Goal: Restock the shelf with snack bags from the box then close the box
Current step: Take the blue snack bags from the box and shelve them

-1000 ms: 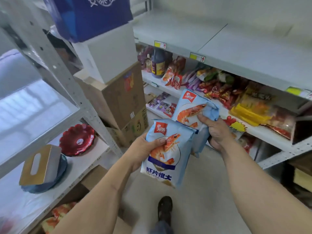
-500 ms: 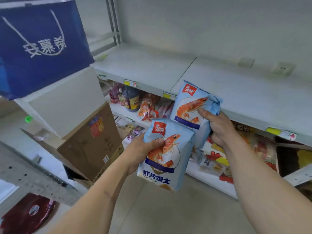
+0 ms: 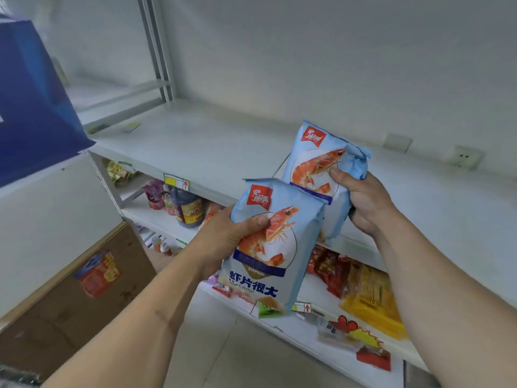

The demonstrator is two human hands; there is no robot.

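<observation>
**Two prawn-crisp bags held up before the top shelf**

A white top shelf (image 3: 195, 141) runs across the view against a pale wall, its surface bare where it shows. Below it a middle shelf (image 3: 156, 217) carries a dark sauce bottle (image 3: 188, 209) and small pouches at its left end, and red and yellow snack packets (image 3: 361, 287) further right. At the left stand stacked boxes: a blue carton (image 3: 33, 107) on top, a white box (image 3: 53, 219) under it, and a brown cardboard box (image 3: 72, 301) with a red sticker lowest.

Both forearms reach in from the bottom edge. The left hand (image 3: 223, 242) grips the near snack bag (image 3: 268, 242), a light-blue bag printed with a prawn, thumb across its front and fingers hidden behind; the bag stands upright in front of the middle shelf's edge. The right hand (image 3: 361, 203) clamps the far snack bag (image 3: 321, 175), of the same design, by its right side, thumb pressed on the front and fingers wrapped round the crumpled edge. This bag sits higher, level with the front edge of the top shelf, and its lower left corner is covered by the near bag. Whether it touches the shelf cannot be told.
</observation>
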